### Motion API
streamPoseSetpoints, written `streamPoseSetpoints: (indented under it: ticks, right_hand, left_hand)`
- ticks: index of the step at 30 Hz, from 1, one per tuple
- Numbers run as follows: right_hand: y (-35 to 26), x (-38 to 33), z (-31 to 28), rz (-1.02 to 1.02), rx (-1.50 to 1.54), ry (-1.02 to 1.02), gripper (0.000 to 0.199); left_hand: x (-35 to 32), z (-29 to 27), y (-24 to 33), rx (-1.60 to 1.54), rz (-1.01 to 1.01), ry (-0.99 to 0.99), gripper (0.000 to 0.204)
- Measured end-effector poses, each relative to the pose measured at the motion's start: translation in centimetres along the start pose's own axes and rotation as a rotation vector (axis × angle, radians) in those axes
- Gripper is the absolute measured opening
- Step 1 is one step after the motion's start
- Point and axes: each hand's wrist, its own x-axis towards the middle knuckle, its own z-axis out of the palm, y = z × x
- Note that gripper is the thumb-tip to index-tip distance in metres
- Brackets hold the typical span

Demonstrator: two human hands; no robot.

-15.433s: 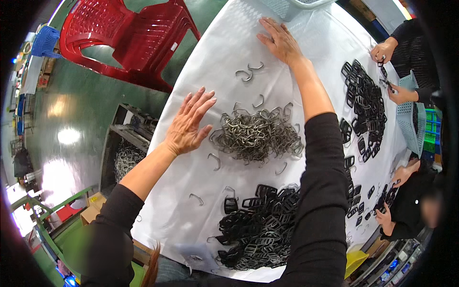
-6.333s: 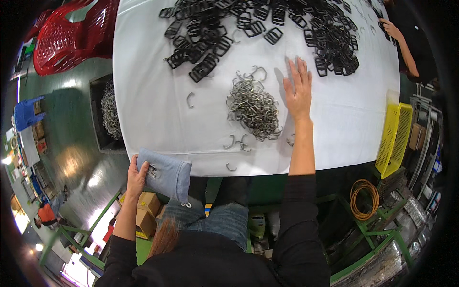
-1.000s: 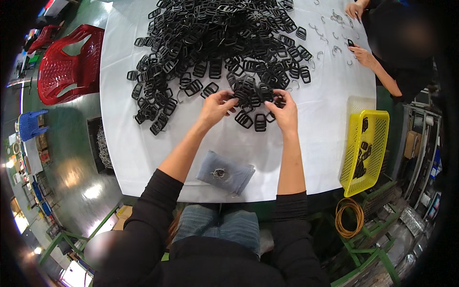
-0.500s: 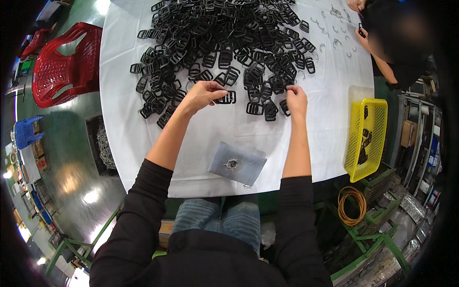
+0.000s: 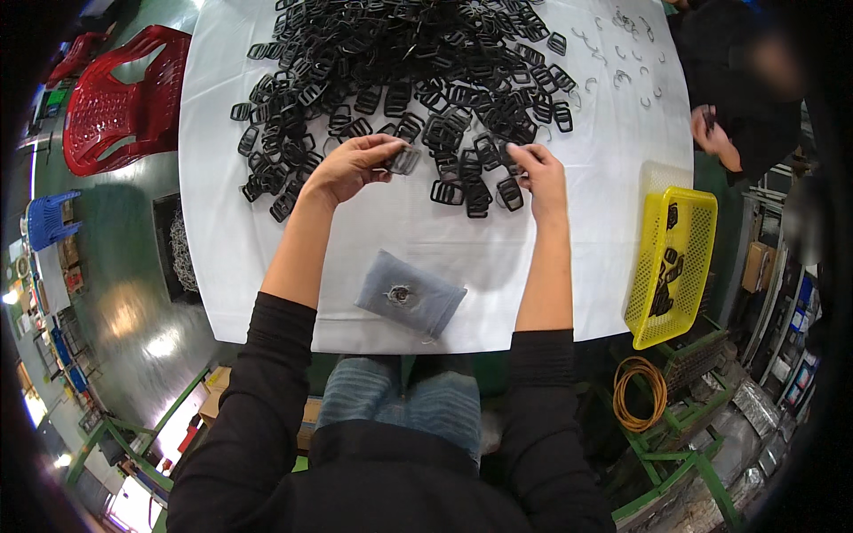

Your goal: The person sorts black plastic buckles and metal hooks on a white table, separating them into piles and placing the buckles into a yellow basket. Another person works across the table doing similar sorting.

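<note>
1. A slotted buckle (image 5: 406,161), blurred, is in your left hand (image 5: 355,167) over the middle of the white surface (image 5: 569,266). Your thumb and fingers pinch its left side, probably to leave its frame uncovered.
2. Your right hand (image 5: 542,178) is at the right side of a small buckle cluster (image 5: 477,197). Its fingers are curled close to the dark pieces; you cannot tell whether they grip one.
3. The big black buckle pile (image 5: 391,53) spreads from the far edge, presumably placed within your reach.
4. A folded denim piece (image 5: 435,302) lies near the near edge, between your forearms.
5. A yellow basket (image 5: 705,266) with a few dark pieces stands by the right near corner.
6. A second ago both your hands meet at the cluster; now your left is apart from it. A co-worker's hand (image 5: 711,140), over the surface then, is now beyond its right edge.
</note>
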Motion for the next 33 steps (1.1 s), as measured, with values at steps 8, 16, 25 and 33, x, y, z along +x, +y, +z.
streamPoseSetpoints:
  ticks: [8,16,25,33]
  right_hand:
    - [0.5,0.8,-4.9,0.071,0.055,-0.148,0.020]
    - [2.8,2.2,-1.1,-0.206,-0.937,0.085,0.037]
    - [1.2,-0.5,-5.4,0.303,0.236,-0.439,0.022]
    - [1.2,-6.5,-12.8,0.289,0.662,-0.219,0.035]
  left_hand:
    - [5.6,3.1,0.0,0.371,0.016,0.279,0.037]
    - [8.4,10.3,-0.9,1.204,0.418,0.712,0.027]
    - [2.4,8.9,1.4,0.224,0.063,0.271,0.027]
    - [3.5,19.6,-2.0,-0.283,-0.083,-0.166,0.025]
